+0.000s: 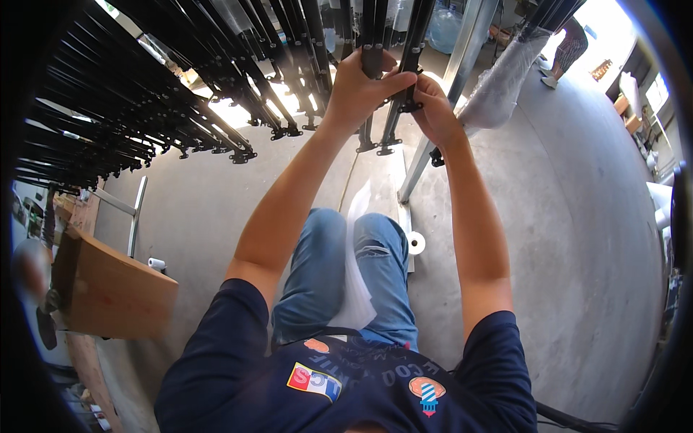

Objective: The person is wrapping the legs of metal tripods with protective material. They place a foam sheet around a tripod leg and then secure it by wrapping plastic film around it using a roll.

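Observation:
Long black metal bars with small bracket ends hang in a dense row in front of me. My left hand [367, 86] is closed round a black bar [373, 36], its thumb reaching right to a neighbouring one. My right hand [435, 112] pinches the lower end of that neighbouring black bar [413, 58], close to its bracket. The fingertips of both hands nearly meet there, and the bar partly hides them. A thin white foam sheet [355, 281] lies across my lap between the knees.
More black bars [195, 79] fill the upper left. A metal frame post [426, 159] stands beside my right hand, near a bar wrapped in clear plastic [498, 83]. On the floor are white rolls [416, 243] and a cardboard box [119, 285]. Another person's legs [567, 54] show at upper right.

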### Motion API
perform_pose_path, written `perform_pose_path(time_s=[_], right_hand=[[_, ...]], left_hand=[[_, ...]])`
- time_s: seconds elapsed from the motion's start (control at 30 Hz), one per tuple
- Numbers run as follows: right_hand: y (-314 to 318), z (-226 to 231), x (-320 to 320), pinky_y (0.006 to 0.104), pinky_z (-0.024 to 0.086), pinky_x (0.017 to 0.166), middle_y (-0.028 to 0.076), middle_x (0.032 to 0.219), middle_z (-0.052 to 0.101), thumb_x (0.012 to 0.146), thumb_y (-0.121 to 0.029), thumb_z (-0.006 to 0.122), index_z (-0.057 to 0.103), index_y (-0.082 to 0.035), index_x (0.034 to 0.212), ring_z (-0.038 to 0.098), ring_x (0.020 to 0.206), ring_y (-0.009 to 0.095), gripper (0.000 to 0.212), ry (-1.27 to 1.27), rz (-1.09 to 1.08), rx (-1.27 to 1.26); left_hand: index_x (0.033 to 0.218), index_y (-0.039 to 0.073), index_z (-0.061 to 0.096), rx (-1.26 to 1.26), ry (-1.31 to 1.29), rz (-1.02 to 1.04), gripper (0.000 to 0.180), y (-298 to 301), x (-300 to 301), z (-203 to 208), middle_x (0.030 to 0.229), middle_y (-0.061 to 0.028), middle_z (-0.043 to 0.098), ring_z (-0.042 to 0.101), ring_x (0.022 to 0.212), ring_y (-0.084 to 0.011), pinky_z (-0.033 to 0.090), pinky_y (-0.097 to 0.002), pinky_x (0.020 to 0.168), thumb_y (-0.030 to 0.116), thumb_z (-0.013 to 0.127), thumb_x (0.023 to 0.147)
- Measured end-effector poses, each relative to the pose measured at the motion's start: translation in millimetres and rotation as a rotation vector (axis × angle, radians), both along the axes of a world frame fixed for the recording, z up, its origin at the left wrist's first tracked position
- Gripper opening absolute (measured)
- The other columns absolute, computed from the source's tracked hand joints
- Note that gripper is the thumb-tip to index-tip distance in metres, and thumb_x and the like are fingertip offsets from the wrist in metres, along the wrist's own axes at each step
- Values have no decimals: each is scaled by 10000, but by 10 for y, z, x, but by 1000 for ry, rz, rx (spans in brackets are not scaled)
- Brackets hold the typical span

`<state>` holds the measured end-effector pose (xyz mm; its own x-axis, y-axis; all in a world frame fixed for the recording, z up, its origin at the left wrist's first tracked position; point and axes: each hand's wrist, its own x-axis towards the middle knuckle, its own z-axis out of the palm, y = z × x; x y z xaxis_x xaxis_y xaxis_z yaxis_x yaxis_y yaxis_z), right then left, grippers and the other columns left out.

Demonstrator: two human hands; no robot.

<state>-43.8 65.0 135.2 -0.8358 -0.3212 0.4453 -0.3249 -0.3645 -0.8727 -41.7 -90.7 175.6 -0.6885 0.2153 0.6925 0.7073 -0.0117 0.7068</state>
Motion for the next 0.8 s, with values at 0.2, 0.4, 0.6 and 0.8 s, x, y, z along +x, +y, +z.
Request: perform_pose_path(time_s=[0.2,0.4,0.6,0.8], right_hand=[[-91,-2,51,265,372,863,63,1069,525,882,-127,438,413,43,1187,494,972,117,350,37,-82,-30],[-78,-43,15,247,394,837,65,1040,539,906,-169,427,444,48,1151,510,951,111,328,35,-72,-141],[-90,65,123,250,400,831,65,991,554,887,-148,459,474,51,1110,530,914,115,299,33,90,-289],[-202,53,28,217,426,741,45,861,590,863,-152,514,504,17,1082,556,816,105,277,123,-209,-217]], left_hand=[[814,13,627,24,-247,-38,268,60,218,249,701,-34,606,557,621,-79,425,-176,573,212,729,667],[824,2,623,17,-226,-183,328,25,109,227,707,-58,605,576,642,-108,449,-204,621,268,716,656],[790,50,636,-162,-113,-63,288,-68,80,303,688,-41,602,582,658,-122,444,-206,663,273,722,630],[780,60,643,-207,-159,-114,342,-98,130,371,663,-43,601,585,645,-147,423,-236,657,345,721,607]])
